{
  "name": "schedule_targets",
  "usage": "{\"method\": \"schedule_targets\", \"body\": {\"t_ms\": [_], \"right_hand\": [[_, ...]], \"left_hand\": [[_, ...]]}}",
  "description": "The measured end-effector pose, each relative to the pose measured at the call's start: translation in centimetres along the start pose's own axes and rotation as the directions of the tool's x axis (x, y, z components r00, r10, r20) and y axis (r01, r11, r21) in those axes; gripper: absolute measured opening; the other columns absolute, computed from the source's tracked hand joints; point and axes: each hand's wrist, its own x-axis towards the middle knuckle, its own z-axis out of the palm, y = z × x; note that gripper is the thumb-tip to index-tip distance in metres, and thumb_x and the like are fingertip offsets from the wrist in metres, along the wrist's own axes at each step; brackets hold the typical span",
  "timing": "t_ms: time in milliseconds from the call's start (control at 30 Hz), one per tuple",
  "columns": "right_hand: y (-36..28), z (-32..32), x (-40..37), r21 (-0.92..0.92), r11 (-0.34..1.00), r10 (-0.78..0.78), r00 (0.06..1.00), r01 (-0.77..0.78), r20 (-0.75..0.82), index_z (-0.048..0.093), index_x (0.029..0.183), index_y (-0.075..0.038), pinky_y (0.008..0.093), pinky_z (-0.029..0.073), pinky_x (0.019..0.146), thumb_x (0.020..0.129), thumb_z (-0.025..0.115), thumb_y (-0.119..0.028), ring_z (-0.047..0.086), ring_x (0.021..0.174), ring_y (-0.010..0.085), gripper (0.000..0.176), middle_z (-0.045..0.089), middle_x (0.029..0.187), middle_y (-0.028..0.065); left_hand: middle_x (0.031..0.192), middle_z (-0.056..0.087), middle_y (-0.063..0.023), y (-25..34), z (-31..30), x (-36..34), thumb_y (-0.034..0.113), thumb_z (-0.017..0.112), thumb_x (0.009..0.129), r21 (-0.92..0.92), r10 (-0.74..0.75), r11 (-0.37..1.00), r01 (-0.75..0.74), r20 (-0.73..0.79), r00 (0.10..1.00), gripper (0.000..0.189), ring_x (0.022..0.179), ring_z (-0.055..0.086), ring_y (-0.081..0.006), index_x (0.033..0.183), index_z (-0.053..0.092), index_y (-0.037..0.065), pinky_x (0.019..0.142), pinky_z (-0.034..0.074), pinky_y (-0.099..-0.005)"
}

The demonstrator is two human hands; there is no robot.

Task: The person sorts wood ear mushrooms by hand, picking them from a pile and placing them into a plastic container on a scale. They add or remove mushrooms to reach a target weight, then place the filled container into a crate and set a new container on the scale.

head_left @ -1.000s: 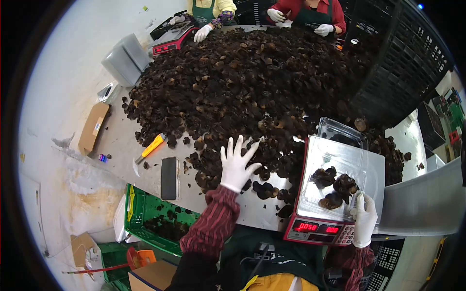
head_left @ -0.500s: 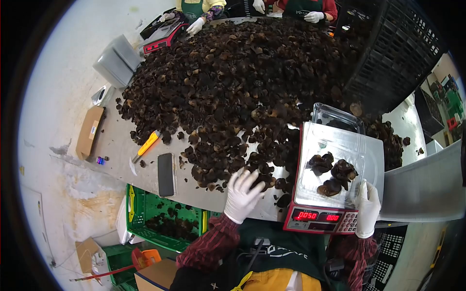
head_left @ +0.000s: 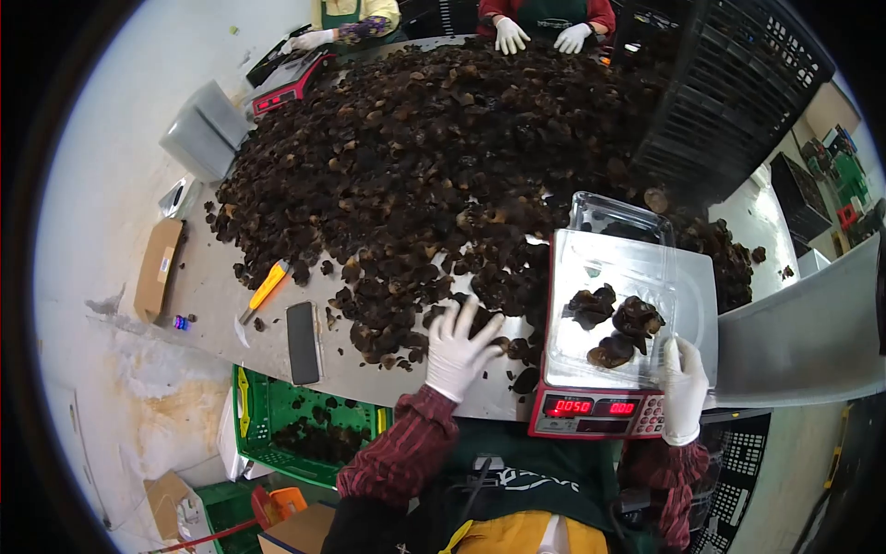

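My left hand [head_left: 457,355], in a white glove, is spread over the near edge of a large heap of dark wood ear mushrooms [head_left: 415,175], with its fingertips at a few loose pieces. On the right stands a red-rimmed digital scale [head_left: 697,305], its display reading 0.050 and 0.00. An open clear plastic box [head_left: 577,355] lies on its plate, with the lid part tilted toward the back. Three clumps of wood ear mushroom [head_left: 637,319] sit inside. My right hand [head_left: 684,392], also gloved, has its fingers closed at the box's near right edge.
Left of the heap lie a yellow cutter knife [head_left: 268,288], a phone [head_left: 302,343] and a cardboard piece [head_left: 159,270]. Below the table edge is a green crate [head_left: 277,452] holding mushroom bits. A black crate [head_left: 729,102] stands back right. Two co-workers' gloved hands [head_left: 510,35] are across the table.
The view has shifted slightly, moving the table leftward. My left fingers have spread wider over the mushrooms. Across the table, one co-worker's hand has drawn back toward a scale; another's hands now rest at the heap.
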Motion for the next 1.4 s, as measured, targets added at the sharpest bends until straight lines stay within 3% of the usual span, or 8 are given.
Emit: {"method": "schedule_targets", "body": {"t_ms": [300,533,667,800,933,1000,1233,1400], "right_hand": [[0.0,0.7,1.0,-0.096,0.995,-0.037,0.999,0.036,-0.008,0.056,0.117,0.003,0.0217,0.043,0.051,0.093,0.06,-0.021,0.053,0.055,0.0061,0.035,0.062,0.079,0.0047],[-1.1,1.0,1.2,-0.112,0.992,0.056,0.998,-0.055,0.012,0.06,0.111,0.001,0.0289,0.044,0.05,0.092,0.06,-0.022,0.055,0.052,0.0126,0.031,0.061,0.064,0.0116],[-1.2,1.2,1.0,-0.097,0.995,0.007,1.0,-0.006,0.002,0.06,0.112,0.001,0.0292,0.045,0.051,0.091,0.061,-0.023,0.056,0.052,0.0134,0.031,0.061,0.065,0.0122],[-1.7,1.1,1.0,-0.148,0.989,-0.026,1.0,0.028,0.013,0.06,0.112,0.0,0.031,0.047,0.054,0.092,0.06,-0.023,0.059,0.055,0.019,0.031,0.062,0.069,0.0157],[-0.3,0.7,1.5,-0.332,0.864,-0.418,0.906,0.378,-0.057,0.059,0.113,0.001,0.033,0.049,0.058,0.092,0.06,-0.022,0.063,0.062,0.0239,0.031,0.064,0.076,0.0192],[-3.1,0.4,1.1,-0.34,0.936,-0.096,0.995,0.093,0.008,0.059,0.114,0.0,0.0344,0.05,0.064,0.092,0.059,-0.022,0.064,0.067,0.0258,0.031,0.066,0.084,0.019],[-0.3,0.3,1.2,-0.2,0.974,-0.118,0.992,0.108,-0.041,0.059,0.115,0.0,0.0288,0.042,0.056,0.093,0.059,-0.021,0.048,0.057,0.0136,0.03,0.053,0.065,0.008],[-0.2,-1.2,0.7,-0.024,0.998,0.049,0.998,-0.051,-0.05,0.059,0.116,0.002,0.0192,0.036,0.051,0.095,0.056,-0.022,0.046,0.056,0.0037,0.032,0.056,0.068,0.0011]], "left_hand": [[0.092,0.061,-0.003,-3.6,2.2,4.8,0.015,0.067,0.075,-0.008,0.122,0.992,-0.126,-0.172,0.977,0.017,0.072,0.058,-0.0225,0.091,0.065,0.013,0.058,0.051,-0.033],[0.093,0.064,-0.0101,2.1,-4.2,10.1,0.003,0.071,0.073,-0.524,-0.104,0.847,-0.089,-0.327,0.939,0.015,0.08,0.063,-0.025,0.087,0.067,0.004,0.069,0.052,-0.0308],[0.092,0.063,-0.0062,9.4,-8.4,12.9,0.005,0.071,0.07,-0.411,0.312,0.783,-0.467,-0.389,0.867,0.018,0.075,0.061,-0.0212,0.086,0.066,0.009,0.064,0.051,-0.0296],[0.112,0.056,-0.0057,13.2,-6.2,13.2,0.031,0.064,0.079,-0.371,0.557,0.775,-0.511,0.021,0.83,0.024,0.106,0.05,-0.0239,0.094,0.06,0.013,0.089,0.04,-0.0386],[0.133,0.049,-0.0078,12.8,-6.6,12.4,0.035,0.066,0.077,-0.446,0.515,0.755,-0.481,-0.05,0.856,0.037,0.118,0.045,-0.0306,0.108,0.063,0.015,0.098,0.035,-0.046],[0.134,0.047,-0.0101,12.6,-7.0,12.1,0.035,0.065,0.078,-0.382,0.471,0.806,-0.453,-0.051,0.881,0.041,0.121,0.044,-0.0314,0.114,0.061,0.016,0.101,0.033,-0.0479],[0.113,0.057,-0.0126,9.1,-7.3,11.1,0.016,0.068,0.074,-0.45,0.292,0.796,-0.404,-0.299,0.909,0.036,0.107,0.056,-0.0302,0.108,0.062,0.006,0.09,0.045,-0.0396],[0.104,0.064,-0.0126,-3.1,-6.8,6.8,0.003,0.059,0.076,-0.074,-0.056,0.996,0.044,-0.167,0.984,0.027,0.096,0.061,-0.0292,0.102,0.066,0.005,0.084,0.05,-0.0363]]}}
